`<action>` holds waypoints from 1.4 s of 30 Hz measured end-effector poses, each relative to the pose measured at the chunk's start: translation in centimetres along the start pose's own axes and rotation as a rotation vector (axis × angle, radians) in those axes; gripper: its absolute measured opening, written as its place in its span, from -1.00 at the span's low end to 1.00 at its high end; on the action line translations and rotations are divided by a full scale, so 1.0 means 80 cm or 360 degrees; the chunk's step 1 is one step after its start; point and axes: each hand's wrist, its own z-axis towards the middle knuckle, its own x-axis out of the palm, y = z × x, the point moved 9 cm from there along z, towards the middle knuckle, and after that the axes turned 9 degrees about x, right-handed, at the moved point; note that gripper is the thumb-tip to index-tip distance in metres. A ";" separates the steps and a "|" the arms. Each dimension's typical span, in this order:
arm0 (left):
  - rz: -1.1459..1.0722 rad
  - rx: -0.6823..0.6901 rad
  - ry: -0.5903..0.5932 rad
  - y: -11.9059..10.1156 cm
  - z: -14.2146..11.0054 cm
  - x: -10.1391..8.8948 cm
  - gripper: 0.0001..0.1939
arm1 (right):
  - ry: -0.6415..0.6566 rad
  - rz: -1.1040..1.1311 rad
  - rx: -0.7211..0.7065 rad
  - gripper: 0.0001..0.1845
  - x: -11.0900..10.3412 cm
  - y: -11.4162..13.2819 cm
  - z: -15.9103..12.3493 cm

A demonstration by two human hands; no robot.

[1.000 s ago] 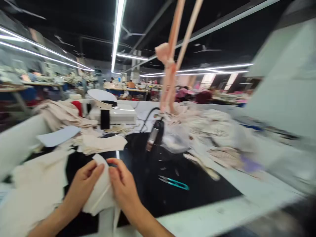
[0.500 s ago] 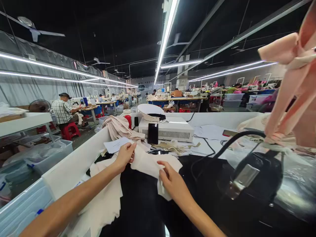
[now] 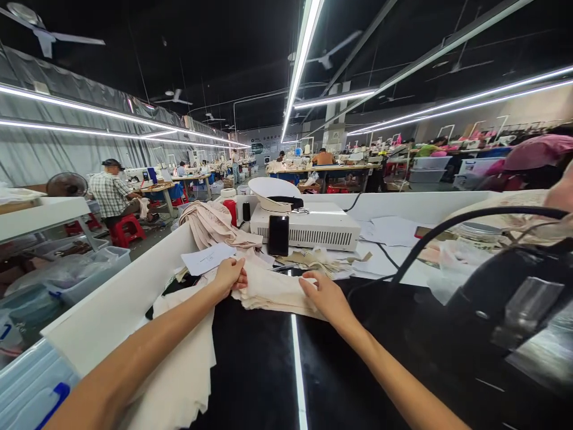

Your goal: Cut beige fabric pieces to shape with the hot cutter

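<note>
A layered pile of cream fabric pieces (image 3: 275,289) lies across the black worktop (image 3: 255,364) between my hands. My left hand (image 3: 230,278) is closed at the pile's left end, its fingertips pinching the cloth edge. Over the right end rests my right hand (image 3: 326,297), fingers loosely stretched and slightly bent, touching the cloth without a visible grip. More cream fabric (image 3: 183,364) hangs beneath my left forearm. A printed white paper slip (image 3: 208,258) lies just beyond my left hand.
Behind the pile, a black phone (image 3: 278,235) leans against a white vented box (image 3: 317,230) with a white cap-like piece (image 3: 275,192) on top. Pinkish folded cloth (image 3: 212,224) and a red thread spool (image 3: 230,212) stand left. A dark machine with a cable (image 3: 430,236) occupies the right.
My right hand has moved right and slightly up. The cloth that hung from it now lies flat, with layered edges facing me. The view has shifted, and the hanging pink cloth has mostly left it.
</note>
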 end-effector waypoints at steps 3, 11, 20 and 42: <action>0.0035 -0.0026 -0.0017 0.009 0.006 -0.008 -0.63 | 0.0070 -0.0176 0.0037 -0.73 0.006 0.001 0.002; 0.0172 0.0100 -0.0072 0.009 0.013 -0.017 -0.66 | 0.0021 -0.0372 -0.0357 -0.67 -0.010 0.048 -0.032; 0.0660 0.0951 -0.0151 -0.072 -0.033 -0.024 -0.83 | 0.0313 -0.0327 -0.0845 -0.51 0.036 0.108 -0.080; 0.1647 0.1191 0.0699 0.003 -0.036 0.054 -0.46 | 0.0104 -0.1017 -0.0412 -0.67 -0.004 0.064 -0.065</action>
